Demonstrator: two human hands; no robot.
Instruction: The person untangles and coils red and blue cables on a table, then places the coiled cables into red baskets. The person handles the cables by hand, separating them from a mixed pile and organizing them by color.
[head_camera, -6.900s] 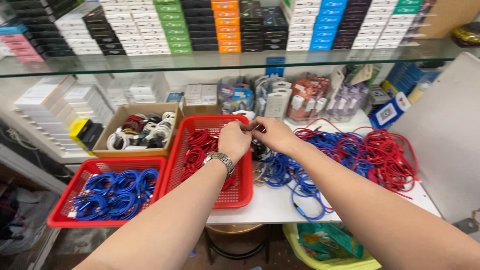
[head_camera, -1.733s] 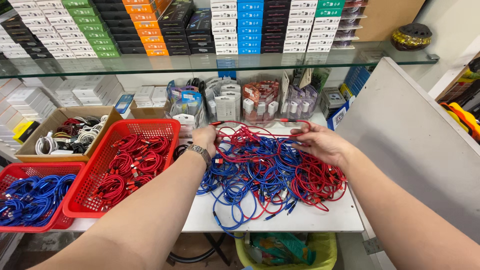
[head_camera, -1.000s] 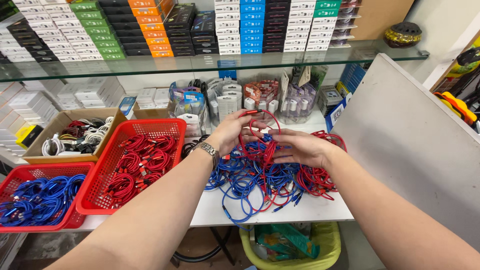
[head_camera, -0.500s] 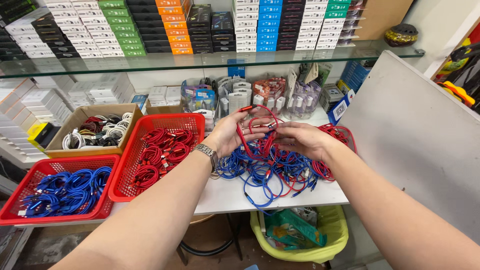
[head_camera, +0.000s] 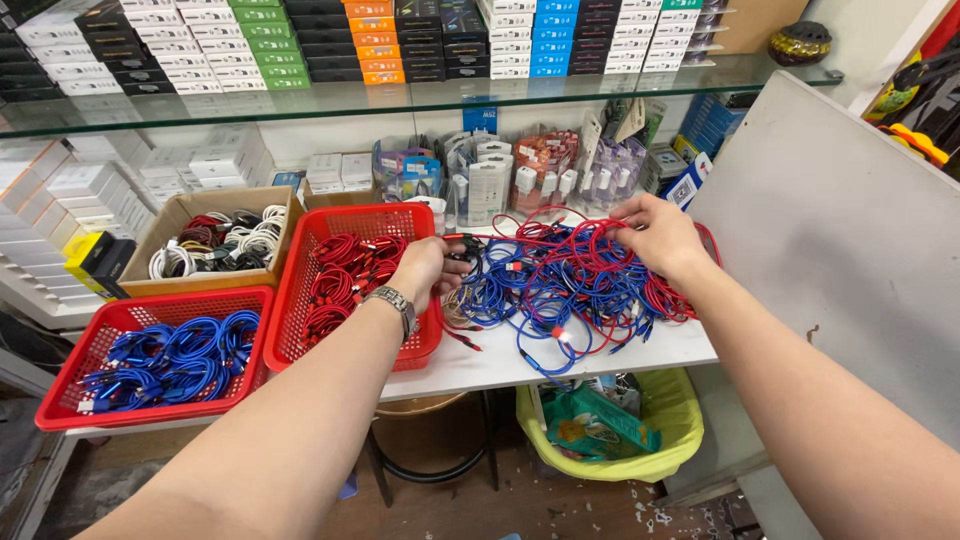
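A glass shelf (head_camera: 420, 95) carries rows of small flat boxes (head_camera: 370, 40) stacked in colour columns of white, black, green, orange and blue, above a white table (head_camera: 600, 355) spread with a tangled heap of red and blue cables (head_camera: 570, 275). Three containers stand at the table's left: a red basket of blue cables (head_camera: 150, 355), a second red basket of red cables (head_camera: 345, 275) and a cardboard box of white, black and red cables (head_camera: 215, 240). One yellow bin (head_camera: 610, 425) sits below the table, holding a green packet. Behind the heap, clear hanging packets (head_camera: 500, 175) of chargers and plugs lean against the wall, with white cartons (head_camera: 210, 160) to their left. The left hand (head_camera: 428, 270), a metal watch (head_camera: 398, 303) on its wrist, is clenched around one red cable (head_camera: 480, 238) at the edge of the second basket. The right hand (head_camera: 655, 235) rests on the heap's far right side, fingers curled into red strands there.
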